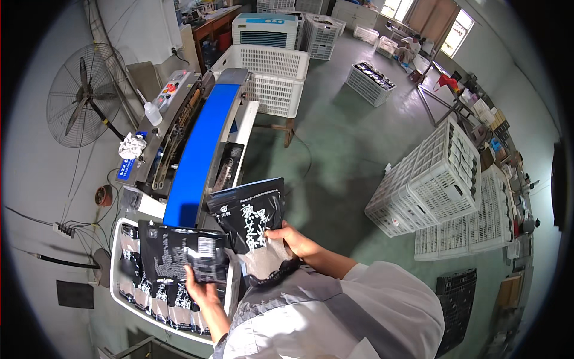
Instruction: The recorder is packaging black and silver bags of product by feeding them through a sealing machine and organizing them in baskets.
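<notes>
Left hand (203,292) and right hand (293,240) each pinch a pouch (170,251); whether those in the crate (115,269) are finished is unclear.

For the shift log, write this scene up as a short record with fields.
Left hand: grips a barcoded black pouch
Right hand: grips a black pouch with a greyish lower panel
Near left: white plastic crate holding similar pouches, partly hidden by the barcoded one
Ahead: blue conveyor belt
By left wall: caged fan
Right floor: stacked white crates
Pouch seals: cannot tell
</notes>
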Tool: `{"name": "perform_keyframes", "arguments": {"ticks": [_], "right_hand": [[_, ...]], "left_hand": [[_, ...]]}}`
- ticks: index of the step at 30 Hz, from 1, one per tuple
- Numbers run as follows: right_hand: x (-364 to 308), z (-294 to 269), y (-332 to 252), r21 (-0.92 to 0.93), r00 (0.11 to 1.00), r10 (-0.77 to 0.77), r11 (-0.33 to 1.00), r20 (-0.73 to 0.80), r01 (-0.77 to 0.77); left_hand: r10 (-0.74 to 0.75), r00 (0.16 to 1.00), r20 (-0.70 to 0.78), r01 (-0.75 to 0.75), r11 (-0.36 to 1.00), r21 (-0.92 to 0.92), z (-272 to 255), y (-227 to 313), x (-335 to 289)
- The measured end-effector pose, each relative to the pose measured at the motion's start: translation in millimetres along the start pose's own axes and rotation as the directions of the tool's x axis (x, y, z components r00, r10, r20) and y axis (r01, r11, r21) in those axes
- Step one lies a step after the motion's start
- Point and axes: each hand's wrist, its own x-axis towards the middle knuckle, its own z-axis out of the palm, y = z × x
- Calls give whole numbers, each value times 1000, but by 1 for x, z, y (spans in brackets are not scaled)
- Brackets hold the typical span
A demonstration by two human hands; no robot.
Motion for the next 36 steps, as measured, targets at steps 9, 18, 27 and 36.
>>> {"name": "perform_keyframes", "arguments": {"ticks": [9, 18, 27, 36], "right_hand": [[-2, -92, 16, -75, 992, -95, 993, -83, 89], [7, -157, 8, -48, 990, 70, 996, -120, -76], [8, -85, -7, -318, 918, -86, 947, -387, -46], [11, -52, 0, -433, 891, -155, 900, -428, -51]], "left_hand": [[521, 739, -427, -325, 831, 451, -94, 79, -5], [504, 783, -365, -349, 841, 412, -74, 202, 65], [443, 848, 289, 139, -713, 687, -117, 141, 134], [789, 595, 152, 451, -485, 750, -110, 133, 197]]}}
